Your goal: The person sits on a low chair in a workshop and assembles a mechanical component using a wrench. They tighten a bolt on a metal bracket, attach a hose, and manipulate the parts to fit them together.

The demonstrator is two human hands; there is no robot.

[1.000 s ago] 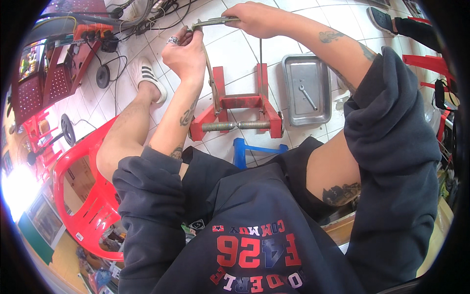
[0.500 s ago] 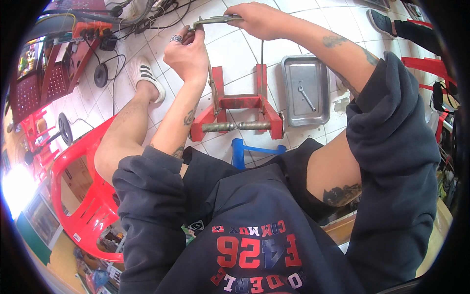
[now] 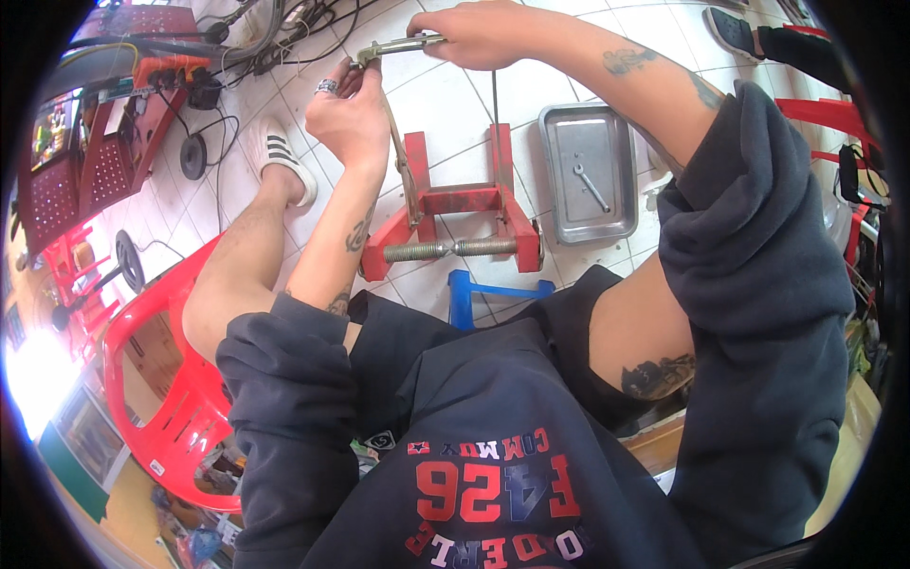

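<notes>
At the far side of the floor area, my right hand [image 3: 485,36] is closed round the handles of metal pliers [image 3: 403,45]. Their jaws point left and meet the fingertips of my left hand [image 3: 349,125]. That hand wears a ring and pinches something small at the jaws, which I cannot make out. Below the hands stands a red metal stand [image 3: 464,199] with a threaded bar [image 3: 483,247] across its near end. Two thin rods rise from the stand toward my hands; where they end is partly hidden.
Right of the stand, a grey metal tray [image 3: 550,180] holds a wrench [image 3: 592,188]. A blue stool [image 3: 461,299] stands nearer me. A red plastic chair [image 3: 118,379] is at the left. Cables [image 3: 275,47] lie at the far left. Another person's shoe [image 3: 730,36] shows at far right.
Both hands and the pliers have shifted slightly left, and the pliers' jaw end has dipped a little nearer. The view has shifted slightly too. Both grips look unchanged.
</notes>
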